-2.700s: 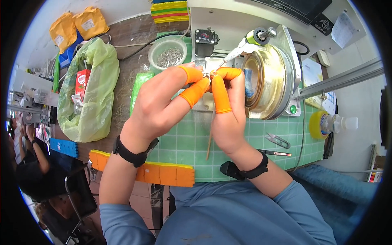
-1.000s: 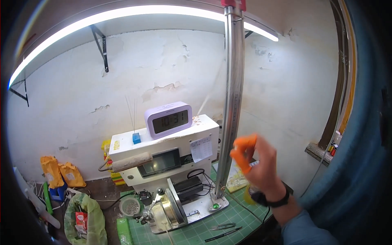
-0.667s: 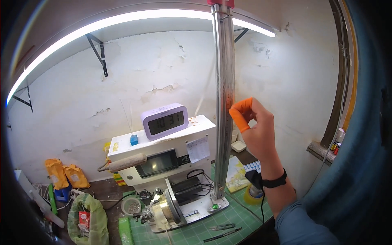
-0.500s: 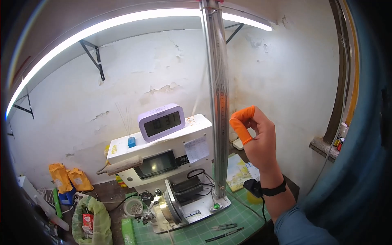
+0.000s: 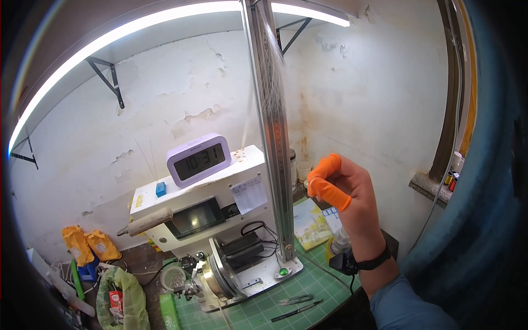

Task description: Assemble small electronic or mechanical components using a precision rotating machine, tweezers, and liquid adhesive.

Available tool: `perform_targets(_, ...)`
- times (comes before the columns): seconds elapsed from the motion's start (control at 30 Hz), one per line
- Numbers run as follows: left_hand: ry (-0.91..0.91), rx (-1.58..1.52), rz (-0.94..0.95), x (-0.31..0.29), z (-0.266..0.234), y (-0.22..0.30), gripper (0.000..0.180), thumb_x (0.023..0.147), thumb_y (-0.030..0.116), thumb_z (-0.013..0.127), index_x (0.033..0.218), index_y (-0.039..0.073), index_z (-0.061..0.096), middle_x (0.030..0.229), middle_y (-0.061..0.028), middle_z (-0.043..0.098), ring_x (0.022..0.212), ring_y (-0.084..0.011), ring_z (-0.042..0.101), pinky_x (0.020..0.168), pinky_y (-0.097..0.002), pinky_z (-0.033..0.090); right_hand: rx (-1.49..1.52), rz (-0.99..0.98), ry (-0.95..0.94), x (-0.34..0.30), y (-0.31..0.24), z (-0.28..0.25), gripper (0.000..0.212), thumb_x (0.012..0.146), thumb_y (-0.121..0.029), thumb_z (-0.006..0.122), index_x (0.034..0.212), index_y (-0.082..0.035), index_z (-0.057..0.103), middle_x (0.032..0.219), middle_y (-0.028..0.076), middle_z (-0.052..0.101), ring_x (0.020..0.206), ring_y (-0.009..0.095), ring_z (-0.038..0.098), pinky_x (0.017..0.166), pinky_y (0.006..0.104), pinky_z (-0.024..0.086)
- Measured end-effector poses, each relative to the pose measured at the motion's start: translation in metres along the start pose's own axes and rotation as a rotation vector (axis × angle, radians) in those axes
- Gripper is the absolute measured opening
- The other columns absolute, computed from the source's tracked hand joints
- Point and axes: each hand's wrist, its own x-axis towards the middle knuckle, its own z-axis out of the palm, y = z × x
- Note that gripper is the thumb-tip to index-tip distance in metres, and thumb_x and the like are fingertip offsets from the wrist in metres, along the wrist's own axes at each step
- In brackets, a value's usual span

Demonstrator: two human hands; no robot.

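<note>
Raised to the right of a tall metal column (image 5: pixel 278 192), my right hand (image 5: pixel 355 192) has thumb and forefinger pinched together, both in orange finger cots (image 5: pixel 330 190). Whatever is between those fingertips is too small to make out. Fine pale strands (image 5: pixel 270 91) hang along the column. Behind and left of the hand stands a white machine (image 5: pixel 256 162) with a dark screen (image 5: pixel 195 218) and a round metal wheel (image 5: pixel 217 275) at its front. A black strap (image 5: pixel 374 258) with a small dark device circles my right wrist. My left hand is out of sight.
A lilac digital clock (image 5: pixel 199 159) and a blue block (image 5: pixel 160 190) with thin wires top the machine. On the green cutting mat (image 5: pixel 258 308) lie small snips (image 5: pixel 297 300) and black tweezers (image 5: pixel 297 311). A lined bin (image 5: pixel 124 294) and orange packets (image 5: pixel 91 245) stand left.
My right hand has turned, and its thumb and forefinger sit lower, closed tip to tip. The view has shifted, so the machine and column appear further left.
</note>
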Motion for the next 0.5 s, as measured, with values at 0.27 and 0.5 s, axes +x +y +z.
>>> perform_targets(0.27, -0.055, -0.331, 0.064, -0.004, 0.007, 0.002, 0.062, 0.096, 0.009, 0.073, 0.153, 0.002, 0.049, 0.146, -0.0134, 0.062, 0.080, -0.0125, 0.061, 0.069, -0.0251, 0.049, -0.054, 0.369, -0.778, -0.125, 0.032, 0.102, 0.012, 0.084, -0.002, 0.084, 0.088, -0.002, 0.073, 0.084, 0.009, 0.074, 0.079, 0.020, 0.072, 0.071, 0.0272, 0.054)
perform_targets(0.5, -0.222, -0.634, 0.223, -0.008, 0.018, -0.021, 0.039, 0.095, 0.018, 0.077, 0.130, 0.003, 0.067, 0.097, -0.0112, 0.075, 0.074, -0.0225, 0.070, 0.069, -0.0317, 0.056, -0.167, 0.479, -0.670, -0.184, 0.045, 0.114, 0.011, 0.085, -0.001, 0.076, 0.094, -0.001, 0.070, 0.084, 0.015, 0.069, 0.074, 0.029, 0.067, 0.067, 0.0362, 0.051)
